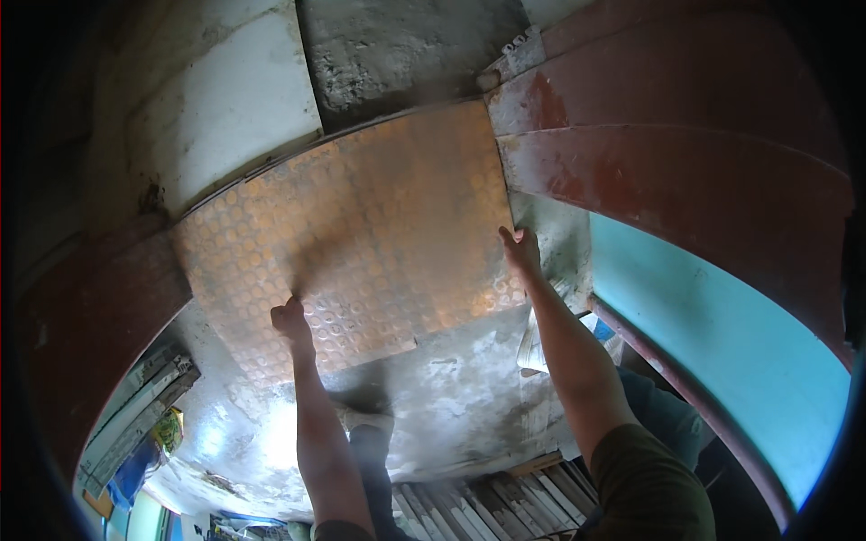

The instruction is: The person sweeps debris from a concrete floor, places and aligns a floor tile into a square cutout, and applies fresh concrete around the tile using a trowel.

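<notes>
An orange-brown studded mat [361, 203] spreads across the doorway, worn and hazy in its middle. My left hand [290, 320] is closed over its lower left part, knuckles up. What those fingers hold, if anything, is hidden. A dark smear runs up the mat from that hand; I cannot tell whether it is a shadow or something moving. Over the mat's right edge, my right hand [521, 251] is closed with its thumb on top. Whether it grips that edge cannot be made out. Both arms are stretched forward.
Stained grey floor [433, 388] lies nearer me. Dark red door panels [667, 153] and a turquoise panel [713, 288] stand on the right. Stacked boards [492, 505] are near my feet, with more boards [140, 410] at left. A whitish bundle [539, 347] sits beside my right arm.
</notes>
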`<state>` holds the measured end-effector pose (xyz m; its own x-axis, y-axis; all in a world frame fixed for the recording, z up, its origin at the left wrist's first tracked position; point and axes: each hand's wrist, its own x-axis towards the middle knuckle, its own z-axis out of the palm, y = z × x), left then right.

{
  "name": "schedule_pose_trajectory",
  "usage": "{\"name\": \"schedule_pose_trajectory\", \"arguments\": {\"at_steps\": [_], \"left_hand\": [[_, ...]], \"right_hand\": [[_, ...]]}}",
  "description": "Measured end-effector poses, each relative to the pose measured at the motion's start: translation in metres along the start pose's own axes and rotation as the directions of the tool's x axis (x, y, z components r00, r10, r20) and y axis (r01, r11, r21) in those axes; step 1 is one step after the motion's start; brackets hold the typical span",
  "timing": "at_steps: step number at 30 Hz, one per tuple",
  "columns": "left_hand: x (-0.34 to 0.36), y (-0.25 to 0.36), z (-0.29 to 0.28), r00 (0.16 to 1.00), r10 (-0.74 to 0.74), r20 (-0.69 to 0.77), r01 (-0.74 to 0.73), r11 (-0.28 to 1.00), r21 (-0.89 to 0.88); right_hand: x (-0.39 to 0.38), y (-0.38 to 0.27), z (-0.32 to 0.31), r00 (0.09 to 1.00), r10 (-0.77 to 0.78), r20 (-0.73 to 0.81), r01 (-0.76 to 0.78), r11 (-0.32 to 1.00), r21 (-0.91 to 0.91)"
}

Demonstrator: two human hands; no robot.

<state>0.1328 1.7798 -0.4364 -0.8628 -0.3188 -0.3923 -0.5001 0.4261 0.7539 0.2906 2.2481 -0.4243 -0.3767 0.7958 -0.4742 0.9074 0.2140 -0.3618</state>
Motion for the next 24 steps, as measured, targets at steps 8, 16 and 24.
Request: {"name": "schedule_pose_trajectory", "arguments": {"at_steps": [8,16,24], "left_hand": [[0.004,0.02,-0.01,0.989,-0.001,0.147,-0.053,0.931,0.362],[-0.022,0.07,-0.007,0.954,0.118,0.275,-0.211,0.917,0.338],[-0.159,0.124,-0.172,0.983,0.038,0.181,-0.14,0.791,0.596]], "right_hand": [[-0.007,-0.019,-0.01,0.996,-0.046,0.071,0.052,0.995,-0.084],[-0.004,-0.037,-0.035,0.987,0.03,0.156,0.004,0.977,-0.213],[-0.159,0.005,-0.199,0.82,-0.195,0.539,0.461,0.782,-0.419]]}}
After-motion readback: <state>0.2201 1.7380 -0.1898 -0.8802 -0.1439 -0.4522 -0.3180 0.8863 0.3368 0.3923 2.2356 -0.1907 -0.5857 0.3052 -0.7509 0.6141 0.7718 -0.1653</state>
